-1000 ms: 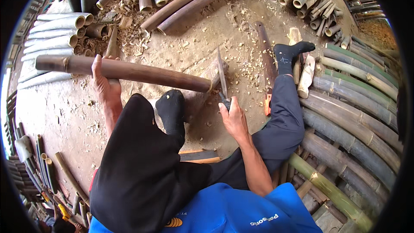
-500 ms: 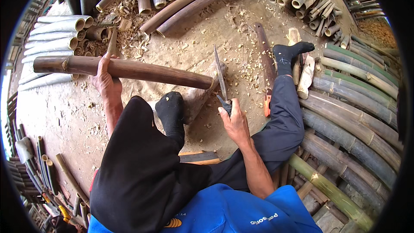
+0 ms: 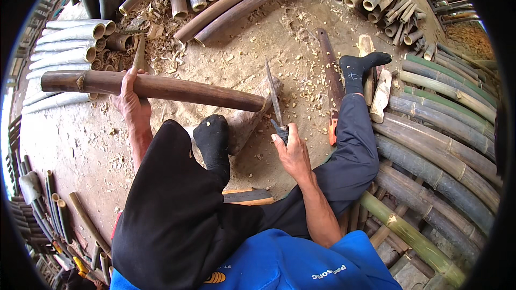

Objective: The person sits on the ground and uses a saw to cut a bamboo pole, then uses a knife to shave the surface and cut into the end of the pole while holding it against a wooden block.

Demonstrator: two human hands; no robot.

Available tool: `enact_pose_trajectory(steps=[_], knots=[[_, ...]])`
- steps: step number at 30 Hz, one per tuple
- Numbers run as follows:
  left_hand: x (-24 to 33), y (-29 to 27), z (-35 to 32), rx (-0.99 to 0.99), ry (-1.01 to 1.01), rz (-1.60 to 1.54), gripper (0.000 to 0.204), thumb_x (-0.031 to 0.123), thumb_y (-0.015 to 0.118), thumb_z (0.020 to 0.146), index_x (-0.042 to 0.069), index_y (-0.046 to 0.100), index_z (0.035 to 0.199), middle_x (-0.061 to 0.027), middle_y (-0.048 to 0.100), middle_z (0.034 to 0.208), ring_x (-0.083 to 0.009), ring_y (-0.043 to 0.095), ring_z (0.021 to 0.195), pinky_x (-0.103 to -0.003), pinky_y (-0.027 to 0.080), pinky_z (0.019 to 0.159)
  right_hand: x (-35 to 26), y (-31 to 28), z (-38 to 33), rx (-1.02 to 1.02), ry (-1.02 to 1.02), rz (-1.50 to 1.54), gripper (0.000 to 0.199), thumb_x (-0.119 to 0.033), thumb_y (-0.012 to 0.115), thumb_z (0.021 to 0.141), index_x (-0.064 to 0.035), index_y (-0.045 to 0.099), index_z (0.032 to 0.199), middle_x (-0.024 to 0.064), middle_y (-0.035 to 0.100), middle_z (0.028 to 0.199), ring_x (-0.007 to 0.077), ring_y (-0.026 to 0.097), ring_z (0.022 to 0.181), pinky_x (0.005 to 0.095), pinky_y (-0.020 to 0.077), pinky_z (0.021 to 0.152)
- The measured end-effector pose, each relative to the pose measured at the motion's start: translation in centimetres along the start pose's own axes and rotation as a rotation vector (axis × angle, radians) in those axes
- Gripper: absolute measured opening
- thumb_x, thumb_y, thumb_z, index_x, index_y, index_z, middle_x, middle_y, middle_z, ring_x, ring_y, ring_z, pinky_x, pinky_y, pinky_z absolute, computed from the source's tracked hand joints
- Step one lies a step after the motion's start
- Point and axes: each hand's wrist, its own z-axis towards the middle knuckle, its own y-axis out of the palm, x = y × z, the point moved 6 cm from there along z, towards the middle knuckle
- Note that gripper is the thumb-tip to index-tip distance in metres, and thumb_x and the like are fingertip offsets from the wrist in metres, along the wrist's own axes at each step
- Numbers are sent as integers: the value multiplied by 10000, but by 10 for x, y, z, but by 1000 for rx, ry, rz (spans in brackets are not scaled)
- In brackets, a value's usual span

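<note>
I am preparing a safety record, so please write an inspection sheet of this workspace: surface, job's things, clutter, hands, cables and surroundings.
Surface: floor, strewn with pale shavings.
Job's things: dark bamboo tube, its right end overlapping a block in view, contact unclear; knife, bare blade pointing away from the person.
Clutter: orange-handled tool lying on the floor.
Hands: left hand grips the tube; right hand holds the knife by its handle.
Cables: nothing seen.
Surroundings: cut bamboo pieces piled upper right; long bamboo poles side by side at right.
</note>
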Motion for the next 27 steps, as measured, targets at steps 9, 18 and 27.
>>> enact_pose_trajectory(steps=[9,18,27], knots=[[2,1,-1,-7,2,9,428,65,833,793,-6,588,1138,-106,701,939,-201,696,838,-371,555,818,3,2,1,-9,-5,-3,354,-290,628,1000,-26,454,1158,256,658,833,487,666,810,540,495,679],[2,3,-2,-41,-4,16,472,61,828,804,-19,558,1183,-126,704,972,-212,703,844,-364,559,829,-53,-26,-2,76,-181,-18,363,-294,634,1006,-20,481,1189,234,664,833,456,682,764,510,508,630],[8,6,-1,-45,11,24,492,59,828,806,-21,546,1202,-117,679,991,-214,696,856,-377,560,835,-67,-29,-5,296,-482,104,390,-160,687,969,23,484,1246,208,707,900,379,736,782,408,580,656]])
